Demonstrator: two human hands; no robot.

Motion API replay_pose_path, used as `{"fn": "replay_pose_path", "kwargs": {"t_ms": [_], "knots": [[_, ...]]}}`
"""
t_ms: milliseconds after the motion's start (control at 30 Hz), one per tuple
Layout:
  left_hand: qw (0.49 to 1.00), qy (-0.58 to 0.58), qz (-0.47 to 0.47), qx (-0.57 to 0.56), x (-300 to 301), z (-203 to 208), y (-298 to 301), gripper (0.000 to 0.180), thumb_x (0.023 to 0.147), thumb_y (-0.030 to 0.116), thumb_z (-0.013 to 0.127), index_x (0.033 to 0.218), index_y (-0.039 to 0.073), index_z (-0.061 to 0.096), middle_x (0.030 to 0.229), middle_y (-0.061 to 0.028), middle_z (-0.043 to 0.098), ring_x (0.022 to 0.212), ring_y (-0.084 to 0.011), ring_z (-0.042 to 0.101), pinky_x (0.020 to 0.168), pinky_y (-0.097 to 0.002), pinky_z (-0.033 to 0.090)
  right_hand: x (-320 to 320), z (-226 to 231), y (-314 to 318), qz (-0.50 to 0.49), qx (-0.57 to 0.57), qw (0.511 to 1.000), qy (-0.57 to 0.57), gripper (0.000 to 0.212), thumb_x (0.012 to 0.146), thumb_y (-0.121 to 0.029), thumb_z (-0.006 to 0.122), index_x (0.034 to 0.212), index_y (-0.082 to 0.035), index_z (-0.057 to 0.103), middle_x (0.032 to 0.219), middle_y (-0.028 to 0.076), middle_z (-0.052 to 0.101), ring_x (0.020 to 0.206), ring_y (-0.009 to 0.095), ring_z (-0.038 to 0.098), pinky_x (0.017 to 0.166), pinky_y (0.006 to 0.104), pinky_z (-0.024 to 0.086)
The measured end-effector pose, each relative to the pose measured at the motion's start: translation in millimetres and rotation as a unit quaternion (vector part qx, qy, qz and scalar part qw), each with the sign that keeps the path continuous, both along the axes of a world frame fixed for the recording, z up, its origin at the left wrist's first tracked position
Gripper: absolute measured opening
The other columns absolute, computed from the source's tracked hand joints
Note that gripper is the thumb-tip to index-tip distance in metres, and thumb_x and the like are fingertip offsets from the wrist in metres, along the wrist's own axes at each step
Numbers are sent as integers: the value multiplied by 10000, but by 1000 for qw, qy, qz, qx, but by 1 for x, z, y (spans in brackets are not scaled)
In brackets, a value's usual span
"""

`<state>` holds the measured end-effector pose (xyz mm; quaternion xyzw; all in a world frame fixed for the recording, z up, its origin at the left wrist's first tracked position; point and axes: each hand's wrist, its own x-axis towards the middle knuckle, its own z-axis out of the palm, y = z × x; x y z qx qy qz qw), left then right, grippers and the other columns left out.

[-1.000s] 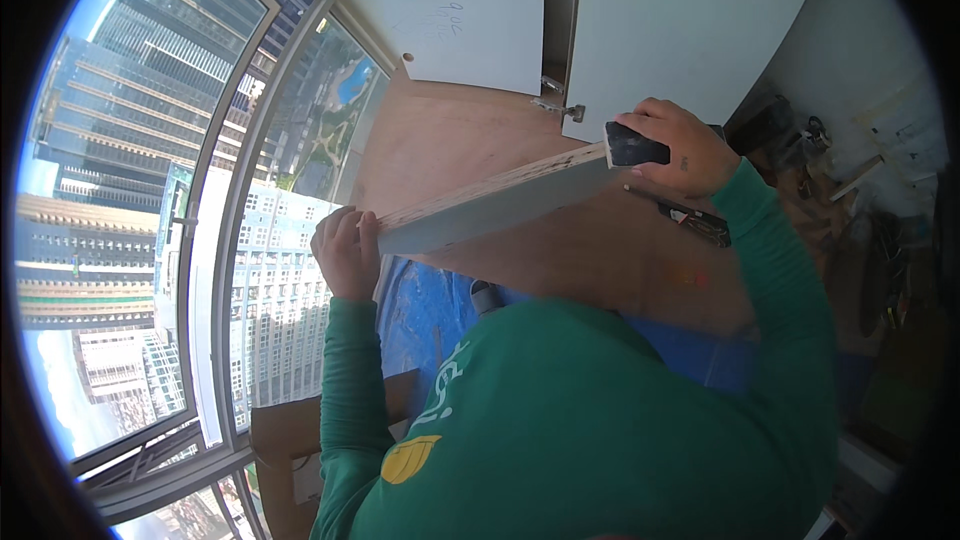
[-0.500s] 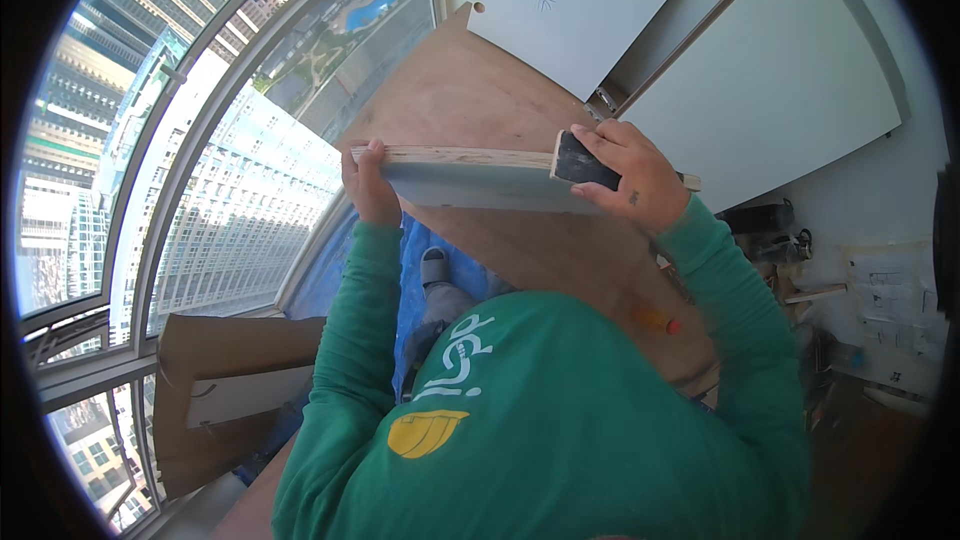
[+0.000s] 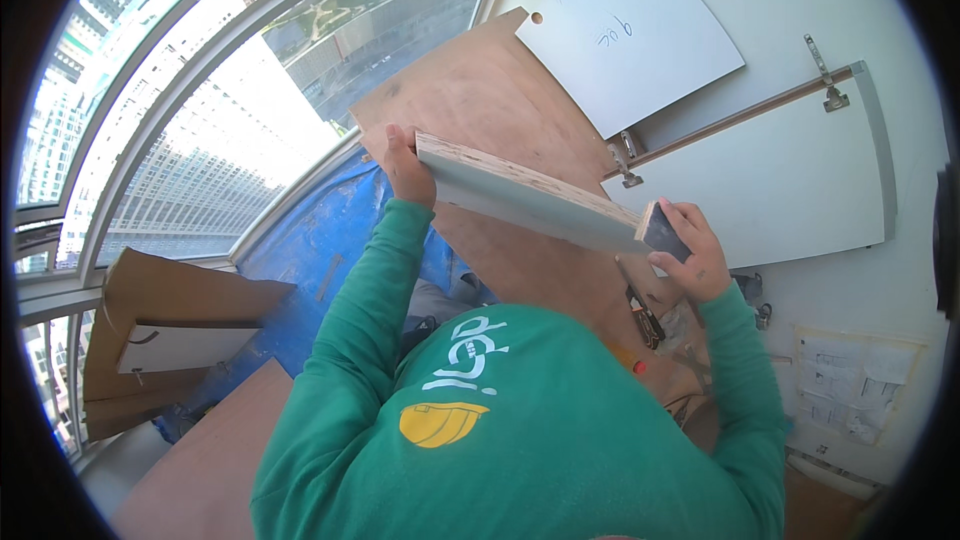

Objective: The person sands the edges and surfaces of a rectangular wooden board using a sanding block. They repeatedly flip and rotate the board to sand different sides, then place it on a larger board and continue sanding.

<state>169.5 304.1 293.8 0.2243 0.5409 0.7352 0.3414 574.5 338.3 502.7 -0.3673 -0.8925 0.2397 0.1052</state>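
Left hand (image 3: 408, 168): clamped on the far-left end of a pale board (image 3: 525, 202), fingers wrapped around that end.
Right hand (image 3: 697, 252): clamped on a dark block (image 3: 664, 231) with a pale edge, thumb on the near side and fingers over the far side.
Board: held up between the 2 hands, tilted, its left end higher in view than its right; the rough, layered edge faces up and the smooth grey-white face turns toward the person.
Block: in the right hand's grip, at the board's right end; whether its whole face meets the edge cannot be told.
Sleeves: 2 green sleeves (image 3: 350, 340) run up to the wrists.
Brown sheet (image 3: 470, 90): lying flat below and beyond both hands.
Marked panel (image 3: 640, 40): white, with pen marks and round holes, beyond the right hand and to its left.
Hinged panel (image 3: 760, 185): white, just beyond the right hand, with metal hinges (image 3: 835, 98) along its far edge.
Dark tool (image 3: 645, 318): long and slim, nearer the person than the right hand and slightly left of it.
Blue sheet (image 3: 320, 220): wrinkled, left of the left hand and nearer the person.
Cardboard (image 3: 190, 290): well left of the left hand, nearer the person.
Window (image 3: 230, 130): beyond the blue sheet, left of the left hand.
Papers (image 3: 855, 380): on the wall, right of the right hand.
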Motion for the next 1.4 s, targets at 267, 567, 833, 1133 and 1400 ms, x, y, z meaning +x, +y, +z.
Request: {"fn": "replay_pose_path", "kwargs": {"t_ms": [267, 567, 833, 1133, 1400], "knots": [[996, 68, 54, -18, 7, -8, 9, 615, 1129, 400, 326, 720, 8, 564, 678, -111, 535, 668, -252, 496, 685, -421, 411, -191, -10, 22, 143, 43, 989, 16, 733, 916, -360, 803, 1533, -65, 541, 1319, 153, 655, 1108, 347, 674, 926, 396, 558], [998, 32, 49, 23, 8, 1, 5, 491, 1099, 315, 456, 731, 14, 574, 655, -21, 522, 659, -145, 483, 612, -377, 397, -216, -12, 27, 171, 14, 985, 10, 708, 904, -317, 817, 1520, -75, 565, 1319, 142, 662, 1111, 338, 688, 926, 390, 570], [997, 49, 47, 30, 9, 3, -1, 437, 1093, 272, 478, 745, 21, 563, 686, -36, 520, 677, -146, 468, 640, -367, 402, -163, 0, 12, 136, 22, 990, 13, 737, 849, -262, 866, 1489, -26, 588, 1304, 153, 681, 1094, 309, 710, 927, 368, 575], [992, 47, 64, 95, 11, 2, 9, 364, 1060, 231, 503, 804, 14, 641, 726, -71, 622, 723, -138, 562, 648, -366, 452, -296, -24, 27, 182, -22, 982, 41, 714, 882, -282, 844, 1501, -42, 581, 1335, 170, 669, 1129, 309, 687, 957, 366, 557], [997, 32, 46, 59, 9, 2, -1, 376, 1058, 215, 496, 738, 22, 532, 664, -2, 437, 657, -121, 414, 594, -353, 350, -134, 6, 14, 106, -10, 994, 6, 748, 841, -218, 877, 1495, -10, 578, 1277, 179, 690, 1119, 303, 700, 970, 362, 558]]}}
